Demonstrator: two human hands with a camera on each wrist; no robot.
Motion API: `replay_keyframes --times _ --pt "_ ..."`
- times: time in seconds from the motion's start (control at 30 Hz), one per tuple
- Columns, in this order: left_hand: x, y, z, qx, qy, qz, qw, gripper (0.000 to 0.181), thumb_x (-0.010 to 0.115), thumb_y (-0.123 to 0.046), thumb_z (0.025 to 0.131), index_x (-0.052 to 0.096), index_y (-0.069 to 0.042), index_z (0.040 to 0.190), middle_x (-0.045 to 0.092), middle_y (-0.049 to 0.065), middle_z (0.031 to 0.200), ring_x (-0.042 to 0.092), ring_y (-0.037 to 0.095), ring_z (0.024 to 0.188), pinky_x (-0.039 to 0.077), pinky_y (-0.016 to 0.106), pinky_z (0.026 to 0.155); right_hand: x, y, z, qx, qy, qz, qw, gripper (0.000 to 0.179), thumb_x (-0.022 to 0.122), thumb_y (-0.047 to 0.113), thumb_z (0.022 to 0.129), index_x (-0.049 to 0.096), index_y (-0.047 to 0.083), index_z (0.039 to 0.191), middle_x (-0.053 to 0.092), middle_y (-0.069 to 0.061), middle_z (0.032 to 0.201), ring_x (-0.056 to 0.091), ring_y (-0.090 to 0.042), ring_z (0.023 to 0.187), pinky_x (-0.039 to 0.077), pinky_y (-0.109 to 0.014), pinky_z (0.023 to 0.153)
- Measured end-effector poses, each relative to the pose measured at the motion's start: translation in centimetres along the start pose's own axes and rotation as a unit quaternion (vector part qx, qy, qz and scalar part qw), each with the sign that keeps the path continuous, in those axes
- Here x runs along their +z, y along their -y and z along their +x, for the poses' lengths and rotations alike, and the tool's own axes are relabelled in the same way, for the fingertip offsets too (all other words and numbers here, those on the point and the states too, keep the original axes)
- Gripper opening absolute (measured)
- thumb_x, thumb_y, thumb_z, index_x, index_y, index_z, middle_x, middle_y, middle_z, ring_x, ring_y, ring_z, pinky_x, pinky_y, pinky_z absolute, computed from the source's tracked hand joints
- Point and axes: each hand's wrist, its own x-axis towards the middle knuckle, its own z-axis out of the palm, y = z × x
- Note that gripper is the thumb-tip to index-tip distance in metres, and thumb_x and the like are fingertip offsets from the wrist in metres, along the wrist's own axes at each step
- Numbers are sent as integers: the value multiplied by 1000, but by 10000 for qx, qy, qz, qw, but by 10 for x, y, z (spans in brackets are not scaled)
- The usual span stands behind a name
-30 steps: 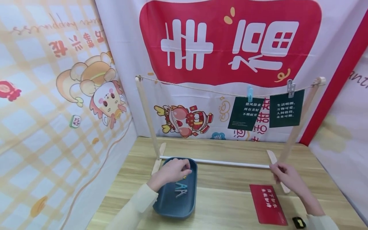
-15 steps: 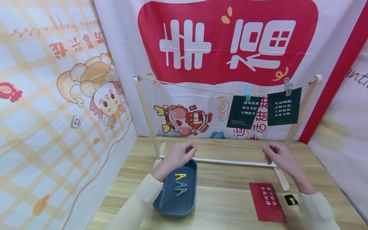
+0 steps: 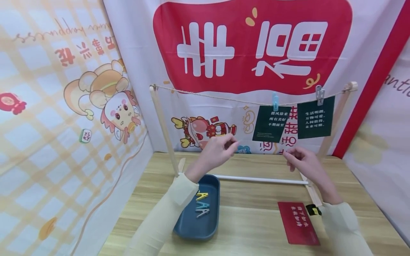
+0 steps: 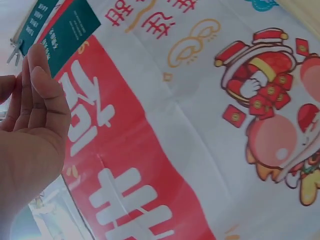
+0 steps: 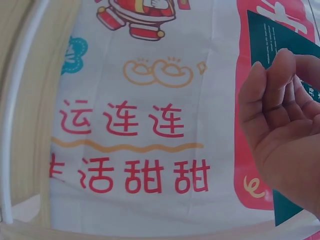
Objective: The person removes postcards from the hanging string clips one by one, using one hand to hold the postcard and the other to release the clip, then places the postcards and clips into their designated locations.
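Two dark green cards with white writing hang from a thin string (image 3: 205,95). A light blue clothespin (image 3: 275,101) clips the left card (image 3: 270,124), and a grey clothespin (image 3: 319,95) the right card (image 3: 315,119). My left hand (image 3: 216,153) is raised in front of the backdrop, fingers loosely bent; nothing shows between them in the left wrist view. Just below the cards is my right hand (image 3: 302,161), its fingers loosely curved and holding nothing visible. In the right wrist view, this hand (image 5: 282,122) overlaps a green card (image 5: 262,42).
Yellow, blue and grey clothespins (image 3: 202,205) lie in a dark blue tray (image 3: 195,233), partly behind the left sleeve. A red card (image 3: 298,224) lies on the wooden table. The wooden stand has a left post (image 3: 164,128), a right post (image 3: 341,113) and a white bottom rod (image 3: 262,180).
My left hand has risen from over the tray, up and to the right. My right hand has moved up and left from the stand's right foot towards the cards.
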Motion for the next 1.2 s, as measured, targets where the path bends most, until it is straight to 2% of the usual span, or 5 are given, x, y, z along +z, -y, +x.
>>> replay_keyframes --times 0.3,0.6,0.77,0.9,1.2 --pt "-11 -21 37 280 136 197 9993 18 63 -25 96 63 -12 109 71 -1 95 62 5 78 53 13 70 2 9 13 -41 -358 21 9993 32 54 40 100 56 9 109 63 -15 87 61 -20 64 53 -22 60" --pt "-11 -37 71 18 -404 -234 9989 28 60 -30 98 58 -12 118 67 0 108 64 6 84 54 12 74 4 15 24 76 -622 194 9978 43 51 44 100 51 14 131 62 -9 85 62 -27 64 51 -24 54" --pt "-12 -44 87 -123 -534 -366 9978 33 59 -31 98 54 -13 125 60 3 124 65 6 89 54 13 78 9 20 33 324 -817 614 9942 47 51 45 99 50 17 136 65 -11 86 63 -25 63 53 -26 55" --pt "-14 -48 100 -103 -638 -371 9972 36 61 -29 97 51 -14 127 56 5 130 66 8 96 55 15 79 12 20 40 373 -895 928 9910 51 50 48 99 48 17 140 65 -3 83 62 -22 62 53 -26 56" --pt "-18 -54 123 -335 -342 -16 9989 50 60 -38 96 46 -17 138 51 1 141 55 8 116 53 15 87 19 9 46 518 -729 1491 9848 58 50 44 101 39 11 148 67 4 77 62 -22 57 50 -26 50"
